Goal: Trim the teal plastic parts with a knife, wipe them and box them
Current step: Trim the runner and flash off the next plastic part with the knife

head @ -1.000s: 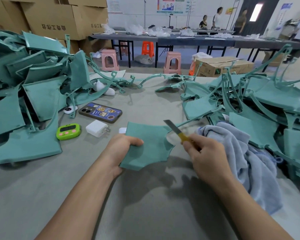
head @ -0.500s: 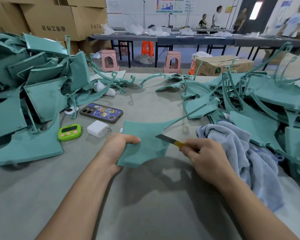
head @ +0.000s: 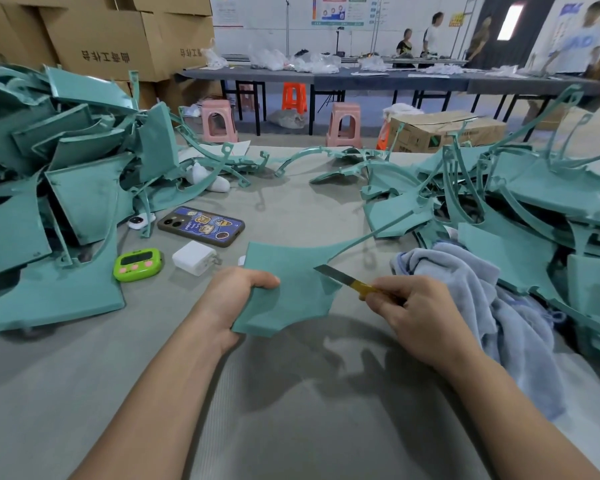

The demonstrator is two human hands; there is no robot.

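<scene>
heaps of teal parts (head: 80, 199), grey table (head: 291, 417)

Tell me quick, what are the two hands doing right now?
Left hand: grips the teal plastic part by its left edge.
Right hand: grips the yellow-handled knife, blade against the part's right edge.

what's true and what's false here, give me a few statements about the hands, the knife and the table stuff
1. The left hand grips the flat teal plastic part. True.
2. The right hand holds scissors. False: it holds the yellow-handled knife, blade at the part's right edge.
3. The green oval timer lies right of the white cube charger. False: the timer lies left of the charger.
4. The pale blue towel cloth lies just right of the right hand. True.
</scene>
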